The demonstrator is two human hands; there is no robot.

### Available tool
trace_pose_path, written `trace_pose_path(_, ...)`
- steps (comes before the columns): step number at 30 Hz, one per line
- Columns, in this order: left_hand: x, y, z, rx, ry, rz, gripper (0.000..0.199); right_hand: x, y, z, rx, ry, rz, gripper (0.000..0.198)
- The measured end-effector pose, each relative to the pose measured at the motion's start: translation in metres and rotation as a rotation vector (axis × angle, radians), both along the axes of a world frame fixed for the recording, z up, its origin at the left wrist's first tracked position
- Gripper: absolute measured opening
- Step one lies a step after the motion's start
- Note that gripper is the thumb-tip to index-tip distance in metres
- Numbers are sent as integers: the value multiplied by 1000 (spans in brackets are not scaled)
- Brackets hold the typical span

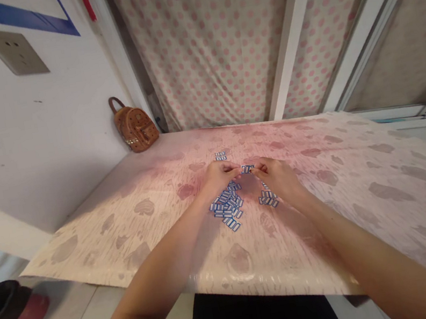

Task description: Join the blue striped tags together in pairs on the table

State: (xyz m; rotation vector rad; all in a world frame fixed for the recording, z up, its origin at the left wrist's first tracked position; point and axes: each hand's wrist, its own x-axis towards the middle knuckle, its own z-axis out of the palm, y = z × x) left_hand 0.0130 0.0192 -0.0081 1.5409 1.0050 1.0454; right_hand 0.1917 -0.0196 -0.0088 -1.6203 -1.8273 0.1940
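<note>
My left hand (221, 176) and my right hand (279, 174) face each other over the table, fingers pinched closed. Between their fingertips is a small strip of blue-edged white labels (247, 169), gripped at its two ends. Below my left hand lies a loose, overlapping pile of similar label strips (226, 204). A smaller group of strips (268, 199) is beside my right wrist, partly hidden by that hand. Beyond my left hand, another few labels (220, 156) lie flat in neat rows. What is printed on them is too small to read.
A patterned, glossy cloth covers the table (146, 247). A brown mini backpack (136, 128) stands at the back left corner against the wall. Behind the table hangs a dotted curtain (214, 45) behind framed panels. A dark and red container (13, 312) is on the floor at left.
</note>
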Motion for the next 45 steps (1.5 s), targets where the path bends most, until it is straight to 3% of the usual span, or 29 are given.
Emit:
trace_pose_path(11,1,-6,6,-47,-15,9,10,0,0,0,-14,16,40,19)
trace_pose_path(15,0,-7,8,-56,-13,20,10,2,2,-1,31,52,31,10)
trace_pose_path(20,-1,-2,7,-94,-80,24,7,5,4,-2,109,-35,184,46)
trace_pose_path(26,-2,-1,7,-156,-117,-13,8,4,1,3,126,-54,232,27)
trace_pose_path(31,-3,0,4,-149,-118,-10,7,4,6,-2,35,174,206,30)
trace_pose_path(36,-4,2,2,-162,-147,-19,5,8,17,-7,-142,483,301,23)
trace_pose_path(45,-3,5,-6,-130,-137,-70,17,8,18,-13,-171,445,250,20)
